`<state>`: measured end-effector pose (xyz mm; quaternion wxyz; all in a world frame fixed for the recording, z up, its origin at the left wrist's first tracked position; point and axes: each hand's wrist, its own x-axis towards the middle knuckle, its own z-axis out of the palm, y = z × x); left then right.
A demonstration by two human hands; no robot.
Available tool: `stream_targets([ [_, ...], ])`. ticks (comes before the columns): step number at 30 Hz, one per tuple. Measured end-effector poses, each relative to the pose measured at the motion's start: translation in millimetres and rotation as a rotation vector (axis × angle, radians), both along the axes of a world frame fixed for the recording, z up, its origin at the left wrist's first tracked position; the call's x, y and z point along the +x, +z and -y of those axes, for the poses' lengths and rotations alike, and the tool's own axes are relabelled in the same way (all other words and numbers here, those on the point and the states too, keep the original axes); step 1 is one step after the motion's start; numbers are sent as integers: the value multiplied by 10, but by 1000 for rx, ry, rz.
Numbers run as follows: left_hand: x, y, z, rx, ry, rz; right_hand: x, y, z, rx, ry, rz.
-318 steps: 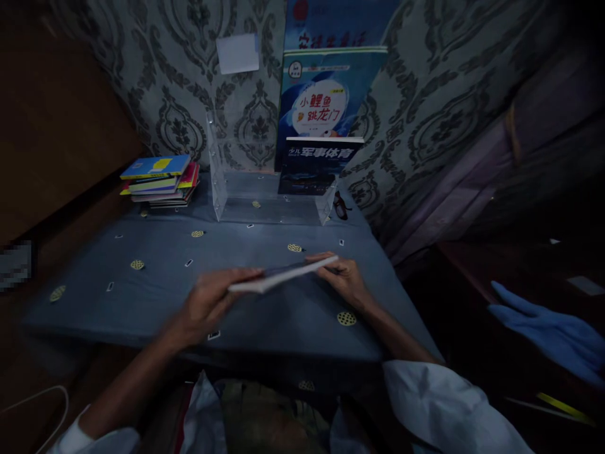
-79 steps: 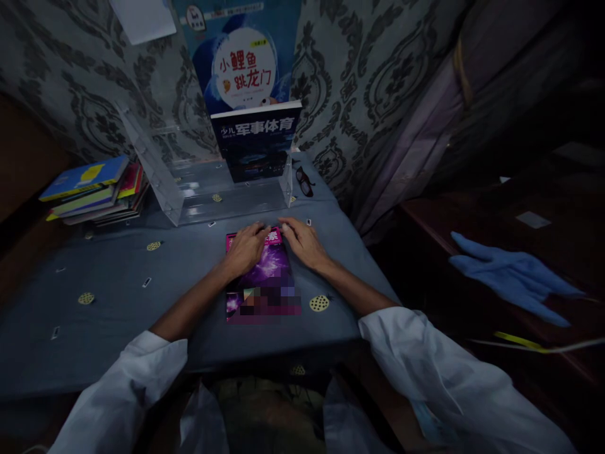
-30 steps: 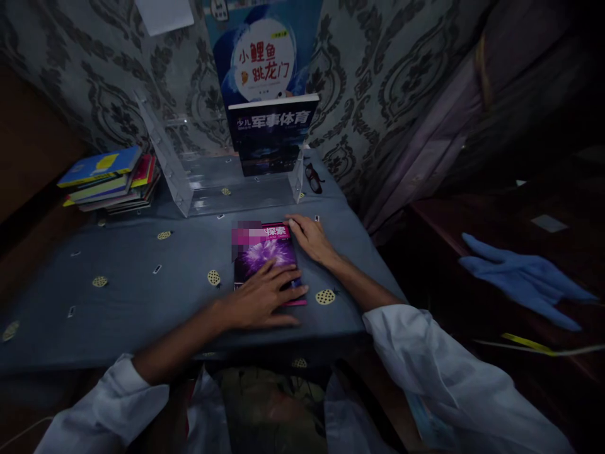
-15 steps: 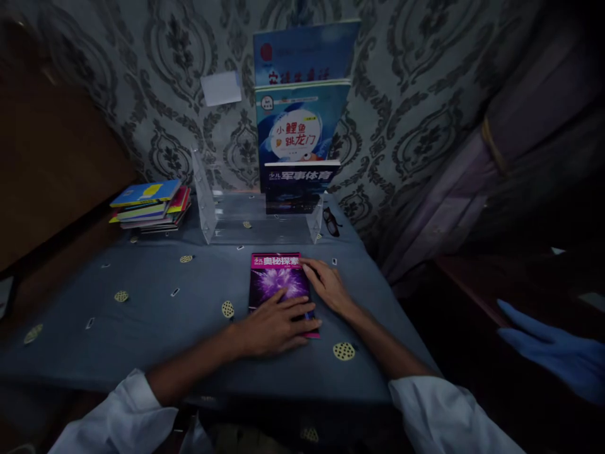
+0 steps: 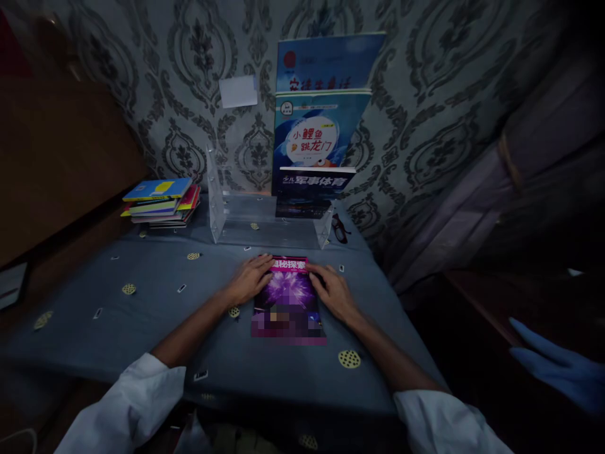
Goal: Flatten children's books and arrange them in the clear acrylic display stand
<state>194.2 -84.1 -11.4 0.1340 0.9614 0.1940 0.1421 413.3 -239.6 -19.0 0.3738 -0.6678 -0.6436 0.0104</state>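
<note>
A book with a purple burst and a pink title band [image 5: 286, 287] lies flat on the table in front of me. The lower part of its cover is blurred into blocks. My left hand [image 5: 249, 279] rests at the book's upper left corner, fingers stretched over the edge and covering part of the title. Along the upper right edge lies my right hand [image 5: 334, 291], its fingers extended and touching the cover's side. Neither hand grips the book. Just behind it stands a clear acrylic rack [image 5: 265, 236], with a dark book [image 5: 309, 195] upright at its right end.
Two taller blue books [image 5: 307, 139] [image 5: 331, 60] stand behind the dark one. A stack of books [image 5: 163, 205] is at the back left. Glasses [image 5: 340, 229] lie right of the rack. A blue glove-like shape [image 5: 558, 366] is at far right, beyond the patterned tablecloth [image 5: 155, 328].
My left hand has moved from the lower cover up to the book's upper left corner, uncovering the lower cover. My right hand stays at the right edge. The view has shifted slightly.
</note>
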Motion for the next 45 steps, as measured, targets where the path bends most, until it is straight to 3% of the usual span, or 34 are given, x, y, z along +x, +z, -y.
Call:
stream_targets([
  [4,-4,-60,-7,18,10,28,-190,34,-87,-6,110,167],
  [7,1,-55,12,15,7,16,-434,37,-212,-68,220,173],
  [12,-1,-53,-7,3,5,3,-652,-39,-397,-149,226,169],
  [22,-15,-28,21,2,22,-17,-277,-79,-231,-290,-18,217],
  [33,-26,20,50,47,61,-106,-273,-141,-206,-241,-46,187],
  [45,-216,49,142,74,-81,-218,-260,-175,-237,-221,-17,122],
])
